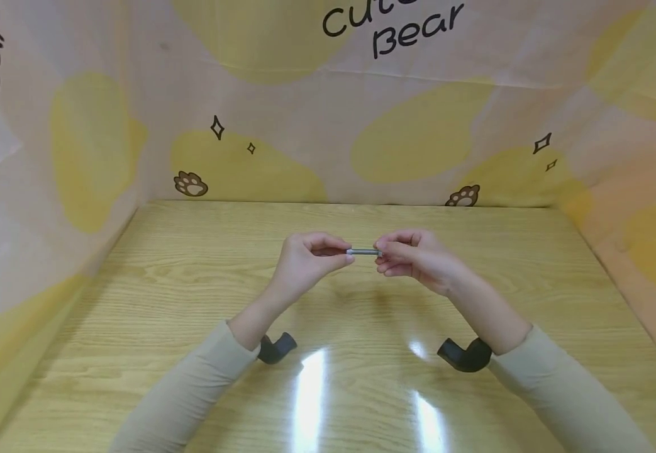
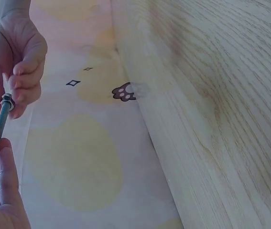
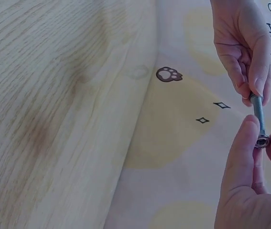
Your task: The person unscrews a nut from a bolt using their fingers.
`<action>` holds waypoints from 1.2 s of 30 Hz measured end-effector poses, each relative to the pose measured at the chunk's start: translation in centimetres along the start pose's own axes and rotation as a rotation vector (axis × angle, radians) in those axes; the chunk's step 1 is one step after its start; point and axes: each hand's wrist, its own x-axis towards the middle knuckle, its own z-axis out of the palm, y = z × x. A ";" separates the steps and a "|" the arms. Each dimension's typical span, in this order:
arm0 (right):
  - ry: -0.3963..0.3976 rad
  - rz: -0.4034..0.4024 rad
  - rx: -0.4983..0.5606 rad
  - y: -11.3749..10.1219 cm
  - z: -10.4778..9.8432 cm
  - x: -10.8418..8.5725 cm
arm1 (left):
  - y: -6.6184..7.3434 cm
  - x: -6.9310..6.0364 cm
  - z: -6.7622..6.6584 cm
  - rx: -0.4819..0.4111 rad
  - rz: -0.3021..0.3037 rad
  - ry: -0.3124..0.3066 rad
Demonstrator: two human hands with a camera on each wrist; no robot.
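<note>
A silvery threaded bolt (image 1: pixel 364 251) is held level above the table, spanning the space between both hands. My left hand (image 1: pixel 307 261) pinches one end of it between thumb and fingertips, which partly cover that end. At the opposite end a metal nut (image 3: pixel 263 140) sits around the threads; it also shows in the left wrist view, close to the bolt's tip. My right hand (image 1: pixel 418 261) has thumb and fingertips at this nut, pinching it, with the remaining fingers curled below. The bolt shaft (image 2: pixel 2 119) is bare between the two grips.
Beneath the hands lies a wood-grain table (image 1: pixel 209 264) with bright light reflections near its front. Printed cloth walls (image 1: pixel 282 107) stand along the back and both sides. Black curved pieces (image 1: pixel 466 355) stick out beside both wrists, by the sleeve cuffs.
</note>
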 end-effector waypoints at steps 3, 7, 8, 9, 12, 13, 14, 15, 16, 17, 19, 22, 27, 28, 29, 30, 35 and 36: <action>-0.017 -0.036 -0.010 0.0 0.0 0.0 | -0.1 0.0 0.0 0.004 0.004 0.000; -0.015 -0.021 -0.021 -0.1 0.0 0.0 | -0.2 0.0 -0.1 -0.001 0.002 0.003; -0.012 -0.010 -0.016 -0.1 0.0 0.0 | -0.2 0.0 0.0 -0.006 0.000 0.000; -0.009 0.000 -0.007 -0.2 0.0 0.0 | -0.2 0.0 0.0 -0.011 -0.001 -0.002; 0.000 0.015 0.018 -0.2 -0.1 0.1 | -0.2 0.1 0.0 -0.021 -0.001 -0.009; -0.002 0.009 0.019 -0.2 -0.1 0.1 | -0.2 0.1 0.0 -0.024 -0.001 -0.010; -0.006 -0.005 0.013 -0.1 -0.1 0.1 | -0.2 0.1 0.0 -0.027 -0.002 -0.011; -0.010 -0.020 -0.002 -0.1 -0.2 0.1 | -0.2 0.1 0.0 -0.025 -0.002 -0.009; -0.012 -0.034 -0.019 -0.1 -0.2 0.1 | -0.2 0.1 0.0 -0.026 -0.004 -0.007; -0.011 -0.046 -0.032 -0.1 -0.1 0.1 | -0.2 0.1 0.0 -0.026 -0.005 -0.005; -0.011 -0.053 -0.052 0.0 -0.1 0.1 | -0.2 0.0 -0.1 -0.026 -0.009 -0.004; -0.017 -0.029 -0.030 0.0 0.0 0.1 | -0.1 0.0 -0.2 -0.021 -0.007 0.000; -0.029 -0.017 0.011 0.1 -0.1 0.2 | -0.2 0.0 -0.2 -0.023 0.009 0.006; -0.030 -0.027 0.001 0.2 -0.2 0.2 | -0.2 0.0 -0.2 -0.025 0.010 0.005; -0.033 -0.041 -0.014 0.3 -0.3 0.2 | -0.3 0.0 -0.2 -0.027 0.012 0.003; -0.033 -0.054 -0.032 0.3 -0.3 0.2 | -0.3 0.0 -0.2 -0.029 0.013 0.000; -0.033 -0.084 -0.087 0.5 -0.4 0.2 | -0.4 -0.2 -0.3 -0.022 0.002 0.001; -0.032 -0.079 -0.080 0.4 -0.4 0.2 | -0.4 -0.1 -0.3 -0.019 0.004 0.004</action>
